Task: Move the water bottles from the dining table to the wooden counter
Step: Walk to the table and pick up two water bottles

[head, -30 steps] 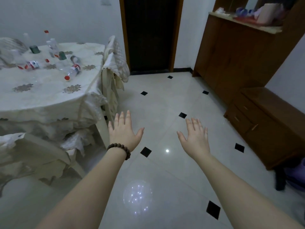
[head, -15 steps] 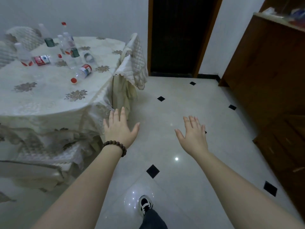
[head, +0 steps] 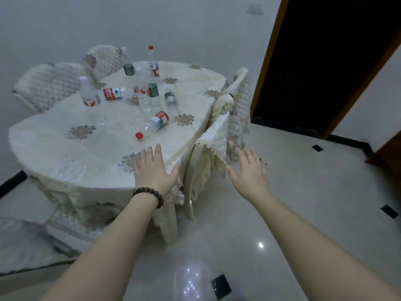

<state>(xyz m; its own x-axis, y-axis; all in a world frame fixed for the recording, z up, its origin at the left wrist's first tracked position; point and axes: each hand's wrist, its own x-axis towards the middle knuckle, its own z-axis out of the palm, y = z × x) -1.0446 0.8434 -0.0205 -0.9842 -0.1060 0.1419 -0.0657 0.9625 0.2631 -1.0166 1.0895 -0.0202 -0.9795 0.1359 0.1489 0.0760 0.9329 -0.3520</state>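
Note:
A round dining table (head: 65, 148) under a cream floral cloth carries several clear water bottles. Nearest me lies a red-capped bottle (head: 153, 125) on its side. Behind it stand a green-labelled bottle (head: 152, 92) and a red-labelled one (head: 153, 61), and another bottle (head: 87, 92) stands at the left. My left hand (head: 155, 172), with a bead bracelet on the wrist, hovers flat with fingers spread over the table's near edge, short of the lying bottle. To the right, my right hand (head: 249, 172) is spread open and empty above the floor beside a chair. The wooden counter is out of view.
Covered chairs (head: 219, 135) stand at the table's right side, and more (head: 47, 83) behind it at the left. A dark doorway (head: 325, 61) opens at the right. Glossy tiled floor (head: 303, 213) stretches under my right arm.
My view has swung left and closer to the table; the bottles sit nearer the centre. Both hands stayed spread and empty, the left one reaching over the table edge.

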